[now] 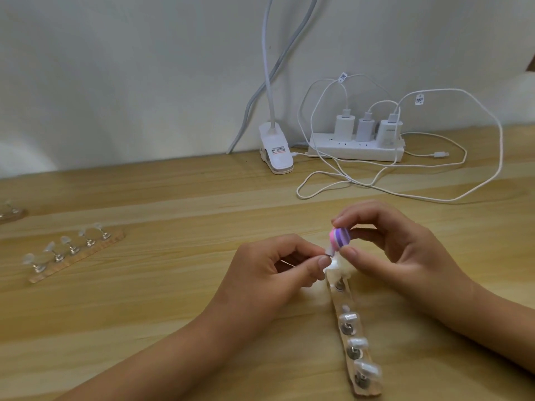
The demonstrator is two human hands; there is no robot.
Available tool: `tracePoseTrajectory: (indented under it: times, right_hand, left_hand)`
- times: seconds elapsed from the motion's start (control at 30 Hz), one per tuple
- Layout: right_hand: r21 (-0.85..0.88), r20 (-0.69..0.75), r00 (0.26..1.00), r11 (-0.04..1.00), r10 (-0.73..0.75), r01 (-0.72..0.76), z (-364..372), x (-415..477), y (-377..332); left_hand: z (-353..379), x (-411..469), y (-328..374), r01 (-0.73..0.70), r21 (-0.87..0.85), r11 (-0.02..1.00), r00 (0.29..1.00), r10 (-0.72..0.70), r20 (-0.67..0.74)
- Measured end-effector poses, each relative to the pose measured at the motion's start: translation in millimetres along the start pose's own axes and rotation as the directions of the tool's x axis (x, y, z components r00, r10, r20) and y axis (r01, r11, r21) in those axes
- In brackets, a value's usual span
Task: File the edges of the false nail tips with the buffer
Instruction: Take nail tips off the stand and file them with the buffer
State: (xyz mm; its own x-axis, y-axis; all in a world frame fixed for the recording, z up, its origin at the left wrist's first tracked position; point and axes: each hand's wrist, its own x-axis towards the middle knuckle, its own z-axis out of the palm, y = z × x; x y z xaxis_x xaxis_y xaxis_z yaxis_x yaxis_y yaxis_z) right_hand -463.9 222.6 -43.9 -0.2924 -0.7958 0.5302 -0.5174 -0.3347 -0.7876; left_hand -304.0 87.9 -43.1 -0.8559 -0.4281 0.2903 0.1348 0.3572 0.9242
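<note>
From the head view, filing looks to be under way but far from finished. The left hand pinches a small translucent false nail tip between thumb and forefinger. The right hand pinches a pink and purple layered buffer block between thumb and fingertips, its lower end touching that tip. Both meet above the middle of the wooden surface, over the far end of a clear strip holder that runs toward the front edge. That holder carries several more pale tips on metal studs. A second clear strip of five tips lies near the left edge, well apart from the hands. I judge most tips remain to be filed.

No tip's edge is sharp enough to show whether it has been filed. The held tip is largely hidden by fingers and glare. A third holder is cut off at the left edge.
</note>
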Motion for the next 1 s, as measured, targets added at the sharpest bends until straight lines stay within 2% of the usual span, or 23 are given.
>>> tracePoseTrajectory:
  times: [0.1, 0.23, 0.3, 0.37, 0.5, 0.77, 0.83, 0.9, 1.0]
  right_hand:
    - [-0.052, 0.035, 0.998, 0.997, -0.060, 0.061, 1, -2, 1]
    - [-0.008, -0.049, 0.998, 0.999, 0.038, -0.039, -2, 2, 4]
    - [0.003, -0.027, 0.999, 0.999, -0.044, 0.044, -1, 0, 2]
    - [-0.019, 0.014, 0.996, 0.996, -0.090, 0.090, 2, -2, -1]
    - [0.024, -0.010, 1.000, 1.000, -0.010, 0.011, 3, -2, -1]
    - [-0.023, 0.026, 0.998, 0.998, -0.062, 0.062, 4, -4, 0]
    - [-0.022, -0.019, 1.000, 1.000, -0.009, 0.008, 3, -1, 3]
    - [0.062, -0.100, 0.989, 0.993, 0.106, -0.100, 1, 5, 3]
    - [0.196, -0.190, 0.948, 0.956, 0.254, -0.217, -7, 9, 3]
  left_hand:
    - [1, -1, 0, -0.008, 0.000, 1.000, 1.000, 0.008, 0.009]
    - [1, 2, -1, 0.032, -0.086, 0.996, 0.999, -0.034, -0.029]
    - [1, 2, -2, 0.029, -0.096, 0.995, 0.999, -0.031, -0.020]
    - [0, 2, -2, 0.020, -0.088, 0.996, 1.000, -0.021, -0.008]
    - [-1, 1, -2, 0.013, -0.074, 0.997, 1.000, -0.013, 0.004]
    - [0, 2, -3, -0.024, -0.022, 0.999, 1.000, 0.024, 0.000]
    - [0, 1, -3, -0.025, -0.021, 0.999, 1.000, 0.025, -0.011]
    - [1, 1, -3, -0.048, 0.000, 0.999, 0.999, 0.048, -0.011]
    - [1, -1, -2, -0.181, 0.163, 0.970, 0.983, 0.182, 0.004]
